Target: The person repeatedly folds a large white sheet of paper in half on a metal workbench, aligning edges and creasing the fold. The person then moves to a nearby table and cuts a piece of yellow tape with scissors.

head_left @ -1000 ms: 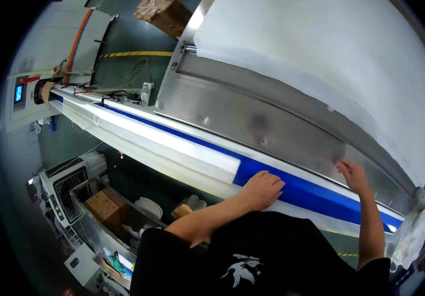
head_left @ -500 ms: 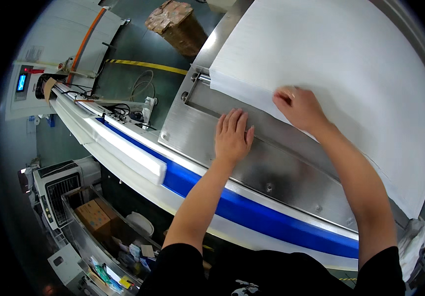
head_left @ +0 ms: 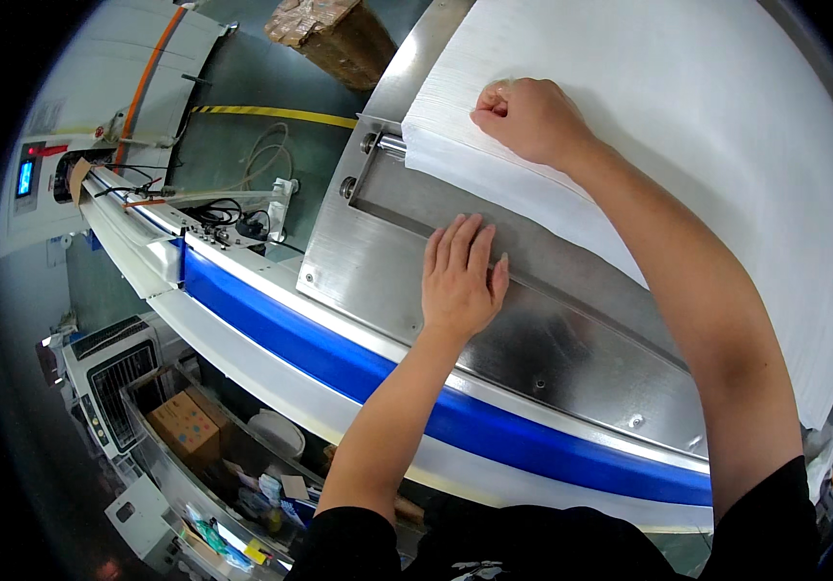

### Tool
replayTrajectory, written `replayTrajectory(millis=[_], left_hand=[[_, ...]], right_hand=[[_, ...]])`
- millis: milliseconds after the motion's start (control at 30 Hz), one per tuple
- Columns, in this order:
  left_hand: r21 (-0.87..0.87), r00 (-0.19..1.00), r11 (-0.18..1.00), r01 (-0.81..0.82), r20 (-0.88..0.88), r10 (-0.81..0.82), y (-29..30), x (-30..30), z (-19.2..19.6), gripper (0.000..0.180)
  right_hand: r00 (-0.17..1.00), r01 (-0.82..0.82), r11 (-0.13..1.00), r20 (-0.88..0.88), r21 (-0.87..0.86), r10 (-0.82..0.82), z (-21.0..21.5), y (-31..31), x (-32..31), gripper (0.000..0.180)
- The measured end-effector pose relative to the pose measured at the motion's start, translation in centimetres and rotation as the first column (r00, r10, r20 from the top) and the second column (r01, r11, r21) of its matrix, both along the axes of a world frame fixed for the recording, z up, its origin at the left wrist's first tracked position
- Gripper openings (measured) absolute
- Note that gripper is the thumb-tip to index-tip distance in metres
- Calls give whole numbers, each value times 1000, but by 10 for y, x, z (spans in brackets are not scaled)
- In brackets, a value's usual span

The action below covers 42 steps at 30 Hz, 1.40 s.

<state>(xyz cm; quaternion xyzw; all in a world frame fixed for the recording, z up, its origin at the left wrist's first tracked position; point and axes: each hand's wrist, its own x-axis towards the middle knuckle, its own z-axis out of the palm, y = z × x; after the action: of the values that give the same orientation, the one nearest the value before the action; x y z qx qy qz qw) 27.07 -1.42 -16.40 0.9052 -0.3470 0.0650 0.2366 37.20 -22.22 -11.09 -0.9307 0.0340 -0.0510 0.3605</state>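
Observation:
My left hand (head_left: 462, 281) lies flat on the metal table plate (head_left: 368, 237), fingers stretched out and together, holding nothing. Over the near left part of a large stack of white sheets (head_left: 687, 107), my right hand (head_left: 537, 118) is closed with its fingers curled in. Something thin and see-through shows at its fingertips, too small to name. Layered edges show along the stack's left and near sides. Between the stack and my left hand runs a recessed metal channel with a short shiny rod (head_left: 392, 143) at its far end.
A blue conveyor belt (head_left: 271, 324) runs along the table's near edge, carrying white material (head_left: 136, 237) toward a machine with a lit screen (head_left: 26, 178). A taped brown carton (head_left: 339, 44) stands on the floor beyond. At lower left are an open bin (head_left: 194, 489) and an air cooler (head_left: 111, 387).
My right hand has moved left and farther over the stack, still closed. The white piece on the blue belt has travelled left toward the machine. My left hand stays on the plate.

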Motion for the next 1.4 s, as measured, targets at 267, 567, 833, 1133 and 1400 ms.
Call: replayTrajectory(millis=[267,567,833,1133,1400], left_hand=[[-87,996,994,-70,51,74,-6,33,12,43],[-10,930,999,-38,364,39,-25,119,11,47],[-8,920,997,-78,384,75,-15,117,12,40],[362,919,901,238,216,-330,13,133,53,39],[830,947,512,222,-57,-317,-31,134,102,55]], right_hand=[[997,63,994,52,-88,-58,-7,-3,-2,17],[993,69,988,110,-138,-54,-13,-8,3,17],[997,77,982,38,-174,-71,-11,-8,4,19],[996,74,995,49,-63,-71,23,15,-106,23],[869,465,730,98,-501,-486,2,-127,-356,22]])
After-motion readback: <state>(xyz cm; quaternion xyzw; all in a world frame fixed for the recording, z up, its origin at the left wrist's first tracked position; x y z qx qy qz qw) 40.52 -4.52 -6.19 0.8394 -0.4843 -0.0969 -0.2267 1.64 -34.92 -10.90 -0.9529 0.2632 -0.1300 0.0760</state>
